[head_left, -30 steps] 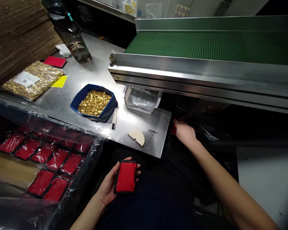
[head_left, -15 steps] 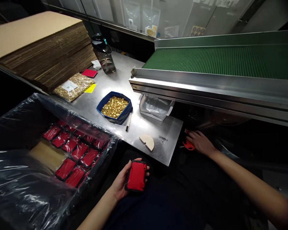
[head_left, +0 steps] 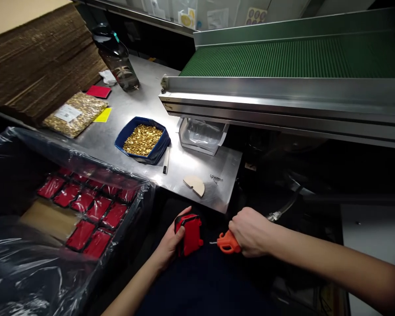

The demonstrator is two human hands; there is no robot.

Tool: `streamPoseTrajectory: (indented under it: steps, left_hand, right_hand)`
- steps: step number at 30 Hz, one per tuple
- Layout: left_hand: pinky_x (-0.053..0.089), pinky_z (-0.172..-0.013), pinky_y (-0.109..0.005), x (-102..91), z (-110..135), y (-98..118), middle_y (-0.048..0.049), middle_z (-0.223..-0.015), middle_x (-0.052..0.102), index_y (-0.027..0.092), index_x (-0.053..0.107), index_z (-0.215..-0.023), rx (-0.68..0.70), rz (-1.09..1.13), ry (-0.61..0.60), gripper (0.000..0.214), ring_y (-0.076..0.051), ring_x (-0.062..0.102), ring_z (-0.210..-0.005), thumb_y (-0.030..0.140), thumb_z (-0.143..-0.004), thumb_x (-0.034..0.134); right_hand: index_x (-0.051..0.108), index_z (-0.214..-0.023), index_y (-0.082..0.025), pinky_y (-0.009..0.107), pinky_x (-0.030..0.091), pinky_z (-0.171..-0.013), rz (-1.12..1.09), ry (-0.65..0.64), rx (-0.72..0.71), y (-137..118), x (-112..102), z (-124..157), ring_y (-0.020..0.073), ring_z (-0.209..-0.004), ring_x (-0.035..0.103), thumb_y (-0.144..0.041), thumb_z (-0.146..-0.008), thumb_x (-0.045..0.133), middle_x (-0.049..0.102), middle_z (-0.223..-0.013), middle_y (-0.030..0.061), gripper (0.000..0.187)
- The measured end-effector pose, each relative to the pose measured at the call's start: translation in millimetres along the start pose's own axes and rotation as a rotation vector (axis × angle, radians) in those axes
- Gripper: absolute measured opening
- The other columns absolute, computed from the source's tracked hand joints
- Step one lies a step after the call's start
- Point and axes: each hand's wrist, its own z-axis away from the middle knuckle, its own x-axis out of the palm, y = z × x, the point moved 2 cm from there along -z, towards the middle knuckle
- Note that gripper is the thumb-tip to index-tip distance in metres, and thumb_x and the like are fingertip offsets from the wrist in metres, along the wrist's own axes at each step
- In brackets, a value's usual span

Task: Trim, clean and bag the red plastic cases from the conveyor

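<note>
In my left hand [head_left: 171, 243] is a red case with black edges [head_left: 191, 235], tilted so that one side edge faces up. My fingers are closed around it, the thumb on its near face. My right hand [head_left: 252, 230] is wrapped round an orange air blow gun [head_left: 228, 242]. Its thin metal nozzle points left at the case, a small gap apart from it. A hose [head_left: 286, 210] with a metal fitting runs behind my right wrist.
A plastic-lined box [head_left: 145, 188] at left holds several red cases [head_left: 98, 208]. On the metal table [head_left: 145, 96] are a blue tray [head_left: 161, 153] of small golden pieces, a brush [head_left: 166, 160], a pale half-disc [head_left: 195, 186] and a clear bin [head_left: 200, 142]. A green conveyor [head_left: 266, 59] juts in at right.
My right hand has brought the orange air blow gun leftward and down from beside the table to near the case. My left hand has tilted the case. The camera view has shifted.
</note>
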Motion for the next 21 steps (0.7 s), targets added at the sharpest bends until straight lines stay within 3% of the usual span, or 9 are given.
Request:
streamPoseTrajectory:
  steps: [6,12,17,21]
  left_hand:
    - [0.058,-0.092,-0.042,1.4,3,6,-0.0159,-0.132,0.066,0.026,0.045,-0.154,-0.016,-0.022,-0.02,0.087,-0.033,0.066,-0.113,0.056,-0.081,0.083]
    - [0.056,-0.09,-0.037,4.5,5,9,-0.0157,-0.122,0.071,0.022,0.047,-0.153,-0.032,-0.034,0.0,0.087,-0.031,0.067,-0.11,0.062,-0.082,0.079]
    - [0.055,-0.086,-0.034,4.5,3,8,-0.0114,-0.11,0.074,0.023,0.053,-0.149,-0.015,-0.087,0.019,0.083,-0.026,0.068,-0.098,0.063,-0.081,0.079]
    - [0.055,-0.09,-0.035,2.8,2,8,-0.0128,-0.115,0.074,0.021,0.053,-0.148,-0.015,-0.126,0.03,0.083,-0.029,0.068,-0.104,0.063,-0.081,0.079]
  right_hand:
    - [0.073,-0.073,-0.016,0.034,0.037,-0.054,0.031,0.002,0.106,8,-8,-1,0.0315,-0.072,0.075,-0.03,-0.075,0.062,0.076,-0.075,0.0136,0.018]
    - [0.073,-0.068,-0.017,0.032,0.038,-0.053,0.019,-0.051,0.085,5,-3,0,0.029,-0.064,0.073,-0.033,-0.073,0.065,0.072,-0.065,0.011,0.019]
    - [0.074,-0.071,-0.016,0.033,0.041,-0.055,0.012,-0.041,0.096,-1,-1,-4,0.0309,-0.068,0.074,-0.036,-0.075,0.064,0.074,-0.072,0.0125,0.022]
    - [0.074,-0.071,-0.017,0.032,0.041,-0.056,0.003,-0.031,0.098,-5,1,-11,0.0292,-0.069,0.074,-0.033,-0.073,0.064,0.075,-0.072,0.0117,0.019]
